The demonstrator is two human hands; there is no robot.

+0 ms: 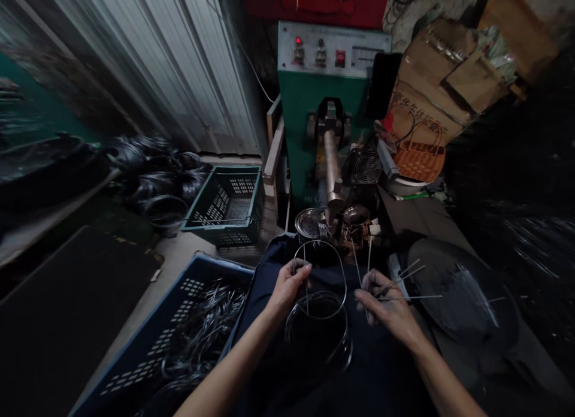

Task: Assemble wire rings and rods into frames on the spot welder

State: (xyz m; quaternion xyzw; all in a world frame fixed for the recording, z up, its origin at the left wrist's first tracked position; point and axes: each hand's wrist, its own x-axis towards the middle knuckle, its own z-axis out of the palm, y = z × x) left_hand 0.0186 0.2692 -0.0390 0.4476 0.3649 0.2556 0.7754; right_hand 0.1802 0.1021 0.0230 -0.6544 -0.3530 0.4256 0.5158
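Observation:
My left hand [287,286] grips a bent wire hoop [345,291], an upright oval standing over my lap. A second wire ring [351,345] lies lower down, joined to or just behind that hoop; I cannot tell which. My right hand [387,302] pinches several thin straight metal rods [417,297] that fan out to the right. Both hands are close together above a dark cloth [372,369] on my lap. The hoop's far edge comes up just short of the machine's small metal bowls.
A green welding machine [323,99] with a control panel and a vertical metal electrode [331,159] stands ahead. A blue crate [197,267] of wire pieces sits at my left, with a green crate [229,204] and black wire coils [153,165] beyond. A dark round tray [462,291] lies right.

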